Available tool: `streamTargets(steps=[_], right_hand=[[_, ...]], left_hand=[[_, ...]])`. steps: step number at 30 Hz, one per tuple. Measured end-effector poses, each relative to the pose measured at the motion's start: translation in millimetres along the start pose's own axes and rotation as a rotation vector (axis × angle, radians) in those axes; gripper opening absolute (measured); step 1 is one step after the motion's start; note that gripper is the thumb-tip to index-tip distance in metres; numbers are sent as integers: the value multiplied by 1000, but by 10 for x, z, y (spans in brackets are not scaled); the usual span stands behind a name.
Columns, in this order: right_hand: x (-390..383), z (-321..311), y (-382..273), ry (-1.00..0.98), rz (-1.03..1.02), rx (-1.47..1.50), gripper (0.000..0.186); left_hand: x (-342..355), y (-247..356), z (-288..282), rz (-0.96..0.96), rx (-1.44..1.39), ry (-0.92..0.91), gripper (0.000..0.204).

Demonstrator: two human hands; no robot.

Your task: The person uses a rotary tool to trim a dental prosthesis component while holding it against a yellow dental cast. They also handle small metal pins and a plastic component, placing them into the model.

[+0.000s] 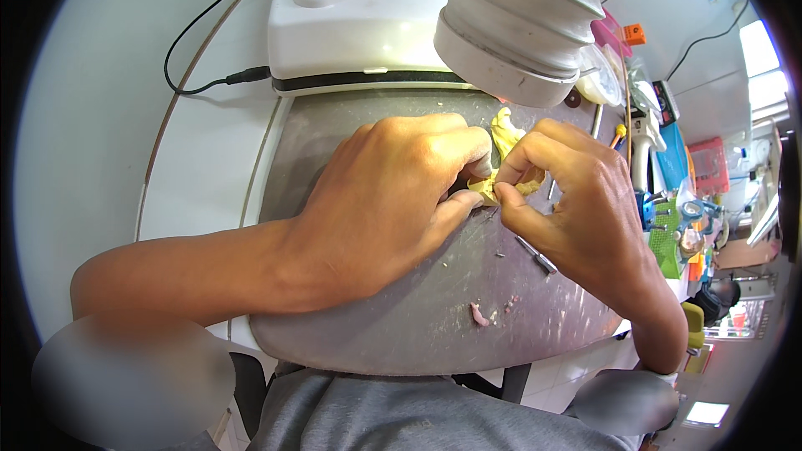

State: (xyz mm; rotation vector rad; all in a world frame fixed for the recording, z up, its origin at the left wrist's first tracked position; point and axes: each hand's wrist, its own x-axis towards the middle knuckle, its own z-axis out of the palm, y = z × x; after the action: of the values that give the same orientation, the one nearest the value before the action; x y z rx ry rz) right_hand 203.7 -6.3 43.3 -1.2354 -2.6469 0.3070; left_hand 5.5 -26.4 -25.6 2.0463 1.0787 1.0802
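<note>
My left hand [401, 192] reaches in from the left, thumb and forefinger closed on a small yellow piece [482, 189] that looks like part of a dental plaster cast. Opposite it, my right hand [581, 196] has its thumb and forefinger pinched together at the right side of that piece. Whether the right fingertips also hold something tiny cannot be made out. Just beyond the fingers lies another yellow cast-like piece [505, 131] on the grey work board [368, 330]. More yellow material shows behind the right fingers, partly hidden by them.
A white ribbed suction hose [518, 25] hangs over the far side, in front of a white machine housing [359, 17]. A metal tool [535, 255], a pinkish scrap [478, 314] and crumbs lie on the board. At right stand a blue articulator [652, 210] and a green mat [666, 242].
</note>
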Motion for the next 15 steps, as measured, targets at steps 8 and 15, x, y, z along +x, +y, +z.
streamTargets(steps=[8, 15], right_hand=[[7, -3, -41, 2, -21, -66, 11], [53, -68, -69, -43, -89, -129, 10]], left_hand=[[-8, 0, 1, 5, 4, 10, 19], [-33, -15, 9, 17, -5, 22, 19]])
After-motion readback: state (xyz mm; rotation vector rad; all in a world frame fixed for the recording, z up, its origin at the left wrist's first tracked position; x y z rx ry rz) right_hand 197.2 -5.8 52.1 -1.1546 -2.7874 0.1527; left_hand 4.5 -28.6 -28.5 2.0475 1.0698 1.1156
